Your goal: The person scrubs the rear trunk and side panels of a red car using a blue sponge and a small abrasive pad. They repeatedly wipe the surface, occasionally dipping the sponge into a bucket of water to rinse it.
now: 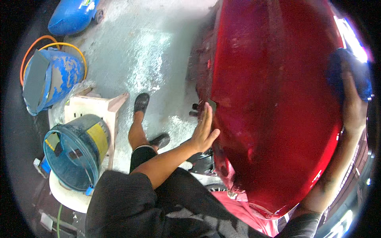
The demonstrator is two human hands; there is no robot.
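A large glossy red car body panel fills the right half of the view, wet-looking and curved. My left hand is at its left edge, fingers stretched out and thumb apart, holding nothing; whether the palm touches the panel cannot be told. At the far right, my right arm reaches around the panel, and my right hand grips a dark blue cloth against the panel's right side. The fingers of that hand are partly hidden by the cloth and blurred.
On the left, a teal bucket stands by a white plastic stool. Behind it are a scuffed blue container, an orange hose and a blue tank. The floor shines wet.
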